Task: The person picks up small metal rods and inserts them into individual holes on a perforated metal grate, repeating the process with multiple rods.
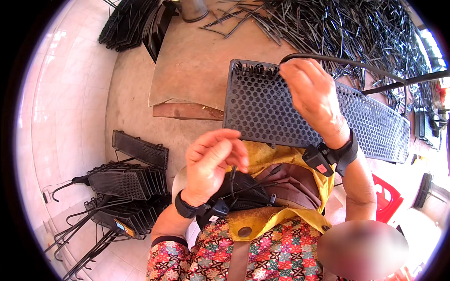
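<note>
Nearest, a yellow apron point(262, 220) covers the person's lap. The left hand point(213, 159) stands just beside the near left corner of the black perforated panel point(283, 117), fingers loosely curled; whether its grip holds the dark strand below the fingertips cannot be told. The panel lies in front of the person, holed face up, its near edge over the apron, presumably so that both hands reach it. Its long axis runs left to right, the right end sloping nearer. The right hand point(311, 91) bends over the far edge, fingers drawn together; its fingertips are hidden, so what its grip closes on cannot be told. Beside them, short black strips point(258, 71) fill holes along that edge. Further left, hooked panels point(119, 182) stand stacked, apparently to save floor space. Beyond, a brown board point(201, 65) adjoins a heap of loose black strips point(347, 33), seemingly kept within reach.
</note>
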A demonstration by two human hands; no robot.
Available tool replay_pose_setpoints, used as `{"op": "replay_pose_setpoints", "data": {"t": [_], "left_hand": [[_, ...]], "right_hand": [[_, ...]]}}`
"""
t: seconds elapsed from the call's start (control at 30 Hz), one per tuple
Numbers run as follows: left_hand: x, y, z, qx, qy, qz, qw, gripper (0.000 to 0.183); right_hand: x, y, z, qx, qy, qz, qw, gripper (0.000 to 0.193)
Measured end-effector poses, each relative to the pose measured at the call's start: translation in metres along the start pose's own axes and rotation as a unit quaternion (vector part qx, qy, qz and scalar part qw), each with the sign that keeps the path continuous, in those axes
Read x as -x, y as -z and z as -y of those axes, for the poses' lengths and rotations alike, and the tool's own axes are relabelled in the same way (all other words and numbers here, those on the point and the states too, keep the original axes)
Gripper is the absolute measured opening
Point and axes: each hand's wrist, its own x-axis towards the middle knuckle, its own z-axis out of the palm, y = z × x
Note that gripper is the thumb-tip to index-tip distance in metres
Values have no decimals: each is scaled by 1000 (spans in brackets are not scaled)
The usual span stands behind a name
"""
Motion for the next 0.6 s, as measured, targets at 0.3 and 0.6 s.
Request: {"op": "replay_pose_setpoints", "data": {"t": [0.3, 0.6], "left_hand": [[-12, 12, -7, -95, -131, -131, 978, 20], [-18, 21, 5, -127, -96, -187, 969, 19]], "right_hand": [[39, 63, 37, -142, -99, 75, 982, 18], [190, 191, 92, -187, -492, 464, 713, 8]]}}
